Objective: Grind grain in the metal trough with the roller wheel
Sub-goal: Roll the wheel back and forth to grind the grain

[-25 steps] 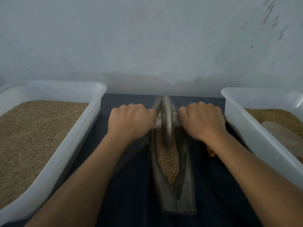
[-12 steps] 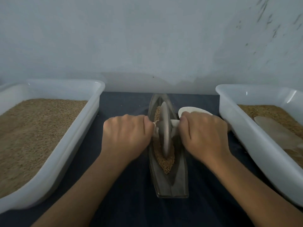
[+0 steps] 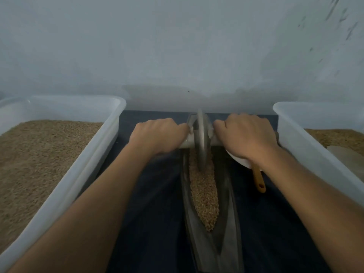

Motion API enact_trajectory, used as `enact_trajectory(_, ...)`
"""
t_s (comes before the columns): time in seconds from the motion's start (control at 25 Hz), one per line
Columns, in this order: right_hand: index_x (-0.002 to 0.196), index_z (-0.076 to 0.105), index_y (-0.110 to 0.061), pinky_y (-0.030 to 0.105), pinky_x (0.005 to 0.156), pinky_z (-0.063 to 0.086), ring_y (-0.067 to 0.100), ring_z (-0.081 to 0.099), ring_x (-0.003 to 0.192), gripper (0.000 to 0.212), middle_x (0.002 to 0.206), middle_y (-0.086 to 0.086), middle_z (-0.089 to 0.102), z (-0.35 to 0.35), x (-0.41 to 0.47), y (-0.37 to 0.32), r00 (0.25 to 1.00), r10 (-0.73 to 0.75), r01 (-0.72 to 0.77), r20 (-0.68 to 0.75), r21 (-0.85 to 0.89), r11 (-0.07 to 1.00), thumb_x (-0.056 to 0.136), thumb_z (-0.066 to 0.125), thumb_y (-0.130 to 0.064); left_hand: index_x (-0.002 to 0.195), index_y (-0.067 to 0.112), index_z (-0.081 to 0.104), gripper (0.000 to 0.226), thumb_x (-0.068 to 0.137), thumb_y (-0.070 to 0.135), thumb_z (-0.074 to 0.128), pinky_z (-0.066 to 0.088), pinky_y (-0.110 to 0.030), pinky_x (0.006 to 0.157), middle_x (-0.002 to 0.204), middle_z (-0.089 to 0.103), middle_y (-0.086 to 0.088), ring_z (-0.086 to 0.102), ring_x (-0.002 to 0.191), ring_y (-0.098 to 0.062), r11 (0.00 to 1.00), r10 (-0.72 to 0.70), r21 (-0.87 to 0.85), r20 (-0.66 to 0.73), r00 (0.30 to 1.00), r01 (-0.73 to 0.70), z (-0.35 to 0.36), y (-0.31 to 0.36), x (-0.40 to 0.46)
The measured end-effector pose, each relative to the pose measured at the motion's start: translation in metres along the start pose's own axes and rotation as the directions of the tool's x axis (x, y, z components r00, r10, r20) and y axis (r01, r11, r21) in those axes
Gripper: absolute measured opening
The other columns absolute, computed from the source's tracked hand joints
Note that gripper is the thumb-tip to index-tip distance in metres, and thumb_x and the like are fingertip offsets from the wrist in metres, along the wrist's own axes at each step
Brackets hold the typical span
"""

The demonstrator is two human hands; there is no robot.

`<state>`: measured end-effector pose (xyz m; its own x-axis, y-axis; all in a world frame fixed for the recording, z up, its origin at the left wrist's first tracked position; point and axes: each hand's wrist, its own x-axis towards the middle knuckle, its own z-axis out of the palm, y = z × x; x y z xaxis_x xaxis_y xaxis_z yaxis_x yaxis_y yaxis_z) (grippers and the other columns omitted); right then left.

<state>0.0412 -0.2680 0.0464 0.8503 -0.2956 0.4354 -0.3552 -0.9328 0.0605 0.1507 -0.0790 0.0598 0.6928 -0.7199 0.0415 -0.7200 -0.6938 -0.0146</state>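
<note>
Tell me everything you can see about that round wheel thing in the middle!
The grey metal roller wheel is a thin disc standing upright on its edge at the far end of the long metal trough. Its lower rim sits in the brown grain. A pale bar runs through its centre; the left hand and right hand grip it on either side.

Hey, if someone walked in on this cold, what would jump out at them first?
Dead centre, the left hand and right hand grip the axle on either side of the roller wheel, which stands on edge at the far end of the metal trough, with a strip of grain trailing toward the viewer. Flanking it on the dark cloth sit two white tubs of grain, the left tub and the right tub.
</note>
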Motion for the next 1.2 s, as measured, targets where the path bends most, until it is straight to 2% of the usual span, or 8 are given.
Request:
enact_trajectory(0.12,0.069,0.052,-0.017,0.034,0.055,0.027,0.024,0.049,0.060,0.054,0.066,0.005,0.049,0.002,0.021,0.005,0.988,-0.009,-0.002,0.153,0.073,0.997,0.091,0.017,-0.052,0.101,0.020,0.049,0.051,0.068,0.048,0.021,0.036,-0.047,0.077,0.101,0.051,-0.012,0.048,0.088,-0.033,0.999,-0.040,0.021,0.054,0.998,0.039,0.003,-0.002,0.014)
enact_trajectory(0.2,0.082,0.048,-0.018,0.037,0.060,0.029,0.026,0.048,0.071,0.039,0.076,0.003,0.044,0.003,0.011,0.012,0.970,-0.034,0.020,0.241,0.059,0.998,0.098,0.022,-0.042,0.086,0.016,0.048,0.049,0.075,0.053,0.018,0.034,-0.045,0.075,0.093,0.050,-0.009,0.046,0.084,-0.031,0.993,-0.117,-0.018,-0.065,0.991,0.116,-0.003,0.009,0.015)
enact_trajectory(0.4,0.060,0.043,-0.024,0.033,0.055,0.021,0.020,0.038,0.055,0.051,0.061,-0.003,0.042,-0.008,-0.050,-0.008,0.996,0.065,-0.063,-0.055,0.031,0.997,0.095,0.013,-0.045,0.067,0.019,0.042,0.030,0.096,0.025,0.038,0.021,-0.029,0.052,0.064,0.040,0.004,0.026,0.053,-0.019,0.977,0.055,0.209,-0.404,0.913,0.033,0.020,0.022,-0.042)
enact_trajectory(0.56,0.054,0.024,-0.029,0.028,0.047,0.029,0.016,0.035,0.042,0.048,0.049,-0.007,0.035,-0.021,-0.085,-0.017,0.985,0.002,0.012,-0.174,0.080,0.997,0.100,0.018,-0.038,0.053,0.024,0.039,0.044,0.093,0.033,0.054,0.026,-0.025,0.048,0.047,0.030,0.009,0.027,0.042,-0.015,0.998,-0.062,-0.018,-0.579,0.813,0.064,0.030,0.030,-0.080)
enact_trajectory(0.76,0.046,0.035,-0.023,0.027,0.049,0.016,0.014,0.030,0.041,0.055,0.045,-0.005,0.035,-0.014,-0.059,-0.014,0.978,0.044,-0.028,-0.202,0.082,0.996,0.096,0.022,-0.041,0.079,0.015,0.045,0.031,0.101,0.026,0.026,0.025,-0.029,0.051,0.068,0.040,0.004,0.043,0.061,-0.020,0.978,0.051,0.203,-0.438,0.898,0.043,0.029,0.019,-0.055)
enact_trajectory(0.88,0.056,0.051,-0.018,0.033,0.051,0.017,0.019,0.037,0.051,0.059,0.057,0.002,0.045,-0.003,-0.013,-0.004,0.997,0.061,-0.059,-0.053,0.038,0.998,0.091,0.016,-0.050,0.101,0.021,0.050,0.038,0.089,0.038,0.017,0.034,-0.041,0.072,0.089,0.042,-0.004,0.053,0.089,-0.034,0.993,-0.004,0.118,-0.165,0.986,0.024,0.009,0.007,-0.014)
enact_trajectory(1.0,0.071,0.052,-0.019,0.034,0.055,0.023,0.023,0.048,0.063,0.062,0.070,0.006,0.052,0.004,0.018,0.007,0.986,0.004,-0.019,0.166,0.090,0.996,0.080,0.005,-0.059,0.096,0.019,0.048,0.050,0.068,0.048,0.017,0.033,-0.047,0.078,0.097,0.050,-0.009,0.050,0.090,-0.032,0.997,-0.060,0.043,0.034,0.998,0.059,-0.004,0.003,0.020)
enact_trajectory(1.2,0.072,0.046,-0.021,0.034,0.054,0.018,0.022,0.042,0.064,0.047,0.074,0.004,0.048,0.002,-0.003,0.005,0.989,0.037,-0.045,0.141,0.048,0.998,0.093,0.012,-0.045,0.085,0.017,0.044,0.063,0.071,0.059,-0.001,0.034,-0.043,0.071,0.083,0.045,-0.007,0.045,0.077,-0.029,0.993,-0.058,0.095,-0.108,0.992,0.069,-0.005,0.013,0.002)
